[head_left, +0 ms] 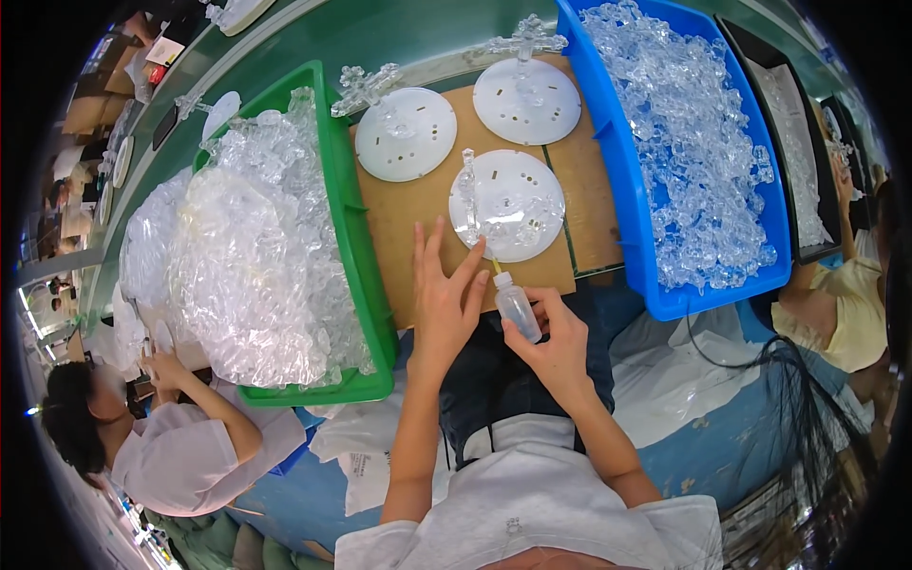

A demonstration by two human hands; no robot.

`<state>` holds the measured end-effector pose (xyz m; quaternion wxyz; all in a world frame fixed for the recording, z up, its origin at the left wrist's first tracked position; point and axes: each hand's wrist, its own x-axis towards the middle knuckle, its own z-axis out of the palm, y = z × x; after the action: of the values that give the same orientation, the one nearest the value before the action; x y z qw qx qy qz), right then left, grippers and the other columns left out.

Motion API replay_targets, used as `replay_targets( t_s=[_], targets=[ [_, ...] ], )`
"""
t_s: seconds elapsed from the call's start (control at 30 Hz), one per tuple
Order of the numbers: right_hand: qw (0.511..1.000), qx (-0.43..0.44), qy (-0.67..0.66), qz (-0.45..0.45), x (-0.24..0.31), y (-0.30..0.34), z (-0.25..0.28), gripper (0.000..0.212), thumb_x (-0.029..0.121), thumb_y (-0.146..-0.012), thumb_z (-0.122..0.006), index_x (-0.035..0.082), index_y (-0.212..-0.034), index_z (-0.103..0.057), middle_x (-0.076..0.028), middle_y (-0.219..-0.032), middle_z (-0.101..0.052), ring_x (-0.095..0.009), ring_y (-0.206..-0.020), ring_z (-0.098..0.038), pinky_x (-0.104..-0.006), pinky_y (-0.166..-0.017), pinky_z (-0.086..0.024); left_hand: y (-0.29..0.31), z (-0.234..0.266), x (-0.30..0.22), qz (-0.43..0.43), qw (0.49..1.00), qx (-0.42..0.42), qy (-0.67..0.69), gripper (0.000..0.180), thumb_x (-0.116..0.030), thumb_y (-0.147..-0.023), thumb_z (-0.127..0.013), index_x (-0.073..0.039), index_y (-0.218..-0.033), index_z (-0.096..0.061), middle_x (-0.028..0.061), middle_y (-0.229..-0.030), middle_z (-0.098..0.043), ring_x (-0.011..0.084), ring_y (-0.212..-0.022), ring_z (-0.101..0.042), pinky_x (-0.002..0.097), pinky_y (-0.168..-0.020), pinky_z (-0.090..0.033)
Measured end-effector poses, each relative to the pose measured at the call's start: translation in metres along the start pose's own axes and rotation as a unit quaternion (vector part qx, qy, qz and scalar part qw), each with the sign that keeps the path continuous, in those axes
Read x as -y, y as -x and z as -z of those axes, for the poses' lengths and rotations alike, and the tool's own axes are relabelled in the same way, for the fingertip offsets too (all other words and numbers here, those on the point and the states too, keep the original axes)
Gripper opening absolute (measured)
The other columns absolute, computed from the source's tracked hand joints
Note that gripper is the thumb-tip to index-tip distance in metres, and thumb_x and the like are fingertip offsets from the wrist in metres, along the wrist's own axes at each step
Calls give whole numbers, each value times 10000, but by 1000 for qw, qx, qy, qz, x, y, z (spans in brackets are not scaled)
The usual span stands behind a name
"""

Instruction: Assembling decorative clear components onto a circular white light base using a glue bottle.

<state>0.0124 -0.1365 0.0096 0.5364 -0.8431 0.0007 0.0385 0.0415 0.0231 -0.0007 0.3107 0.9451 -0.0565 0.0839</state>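
Pinching the small clear squeeze bottle in my right hand, nozzle at the nearest white round plastic disc, my open left hand steadying it, I judge gluing underway; next needs a careful squeeze.

Bright even overhead light, soft shadows, glare on clear plastic; fisheye bending, dark rim.

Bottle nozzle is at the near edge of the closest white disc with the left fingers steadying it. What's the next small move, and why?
Probably squeeze a small drop where the nozzle points. The right hand holds the small squeeze bottle tilted, its yellow tip at the near rim of the nearest white disc, beside the clear piece standing on it. The left hand has fingertips at that rim, steadying it.
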Motion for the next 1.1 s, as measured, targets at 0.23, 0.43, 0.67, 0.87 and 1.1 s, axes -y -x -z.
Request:
replay_targets(
  t_s=[0.23,0.43,0.67,0.87,1.1],
  targets=[
    [999,-10,-8,-46,-2,5,14,357,130,-725,-741,39,-1039,-597,-65,-730,-619,-135,-622,-586,-251,-577,-474,8,9,3,28,999,-7,30,345,-140,-900,-556,-122,-1243,-592,219,-1491,-219,439,-1386,-159,488,-1104,-201],
    [999,-24,23,-12,-6,-7,18,336,125,-724,-732,41,-1025,-607,-64,-781,-642,-136,-652,-602,-244,-586,-475,11,13,3,69,997,-14,32,392,-140,-887,-579,-150,-1278,-561,228,-1489,-203,471,-1374,-148,506,-1092,-228],
    [999,-22,29,-13,0,-18,23,335,128,-725,-730,50,-1032,-618,-66,-820,-663,-136,-672,-614,-250,-602,-484,11,7,-6,56,998,-7,17,385,-152,-896,-566,-153,-1281,-560,222,-1490,-209,450,-1380,-156,495,-1097,-219],
    [999,-37,4,5,-3,-14,26,372,117,-747,-722,47,-1088,-590,-73,-861,-661,-145,-736,-624,-265,-664,-495,3,17,-20,80,992,-58,79,417,-150,-890,-577,-74,-1296,-522,229,-1434,-311,428,-1343,-267,471,-1070,-279],
    [988,-97,-61,99,-15,-25,28,500,94,-817,-687,-8,-1260,-476,-135,-1090,-604,-194,-928,-610,-297,-803,-488,-46,17,-40,87,980,-169,62,435,-214,-855,-636,10,-1216,-545,230,-1132,-574,364,-1041,-550,420,-888,-432]
  ],
)
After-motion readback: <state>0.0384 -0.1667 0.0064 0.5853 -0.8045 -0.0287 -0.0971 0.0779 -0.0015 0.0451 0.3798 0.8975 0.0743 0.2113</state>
